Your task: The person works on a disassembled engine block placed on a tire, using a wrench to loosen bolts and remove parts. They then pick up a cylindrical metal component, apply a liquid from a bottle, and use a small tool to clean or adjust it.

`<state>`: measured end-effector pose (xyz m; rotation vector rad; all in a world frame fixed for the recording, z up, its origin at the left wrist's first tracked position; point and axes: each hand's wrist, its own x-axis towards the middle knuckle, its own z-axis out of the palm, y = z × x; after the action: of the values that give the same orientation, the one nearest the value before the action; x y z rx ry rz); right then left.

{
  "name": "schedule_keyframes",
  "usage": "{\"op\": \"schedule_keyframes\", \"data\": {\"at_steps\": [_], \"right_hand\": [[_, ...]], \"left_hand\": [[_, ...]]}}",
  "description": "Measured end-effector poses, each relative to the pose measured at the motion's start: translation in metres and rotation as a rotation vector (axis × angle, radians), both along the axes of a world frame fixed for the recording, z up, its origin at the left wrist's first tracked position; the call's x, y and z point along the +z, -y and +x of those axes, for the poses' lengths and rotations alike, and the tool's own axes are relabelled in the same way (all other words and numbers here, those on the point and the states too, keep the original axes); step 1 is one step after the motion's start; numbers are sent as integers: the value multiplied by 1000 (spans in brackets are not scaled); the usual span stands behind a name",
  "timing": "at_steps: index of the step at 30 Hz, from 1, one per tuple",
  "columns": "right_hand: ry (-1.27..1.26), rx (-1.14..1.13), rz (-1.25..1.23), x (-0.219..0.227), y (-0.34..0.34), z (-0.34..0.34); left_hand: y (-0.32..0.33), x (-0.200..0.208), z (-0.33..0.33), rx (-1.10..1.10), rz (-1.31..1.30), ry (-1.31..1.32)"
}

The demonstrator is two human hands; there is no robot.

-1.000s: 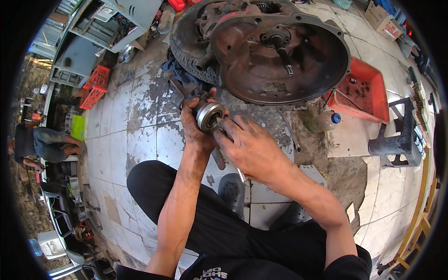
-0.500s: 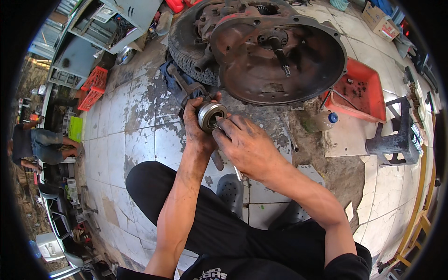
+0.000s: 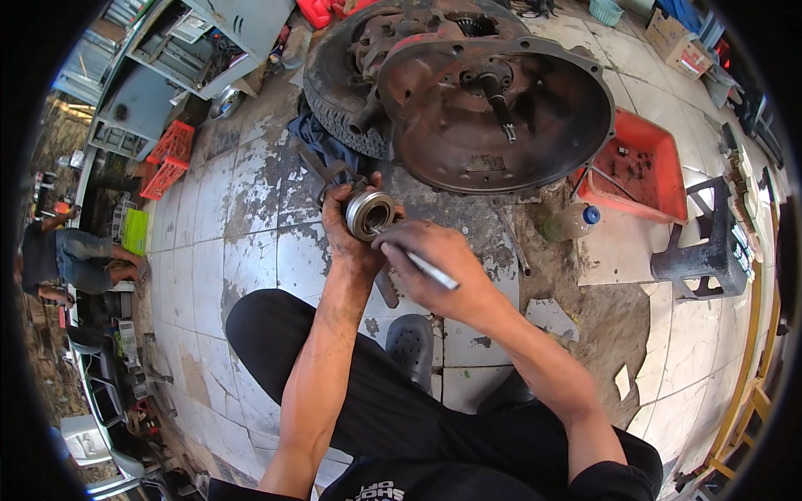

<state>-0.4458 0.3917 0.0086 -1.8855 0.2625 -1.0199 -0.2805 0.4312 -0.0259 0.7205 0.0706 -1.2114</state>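
The round metal ring [image 3: 370, 214] faces up toward the camera, its hole showing. The left hand [image 3: 349, 234] wraps around it from below. The right hand [image 3: 436, 265] pinches a thin metal tool [image 3: 422, 263]; its long line runs from the ring down to the right. Both are above the tiled floor [image 3: 251, 250], near the big rusty housing [image 3: 493, 117].

Worn, stained white floor tiles [image 3: 251, 225] in daylight, a grey metal cabinet [image 3: 180, 50] and red crates [image 3: 167, 159] at the edge.
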Motion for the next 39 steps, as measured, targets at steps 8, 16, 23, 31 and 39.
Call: {"op": "schedule_keyframes", "data": {"at_steps": [8,16,23,31,39], "right_hand": [[-167,39,-255,17,19,-28],[-321,46,-355,7,-4,-21],[-314,54,-287,2,0,-24],[-353,-66,-426,30,-10,-30],[-311,136,-261,26,-18,-32]], "left_hand": [[-1,17,-9,61,19,-39],[3,6,2,83,-12,-56],[5,8,2,59,-212,-78],[5,16,-6,12,-312,-39],[9,17,-6,-27,-443,-66]]}}
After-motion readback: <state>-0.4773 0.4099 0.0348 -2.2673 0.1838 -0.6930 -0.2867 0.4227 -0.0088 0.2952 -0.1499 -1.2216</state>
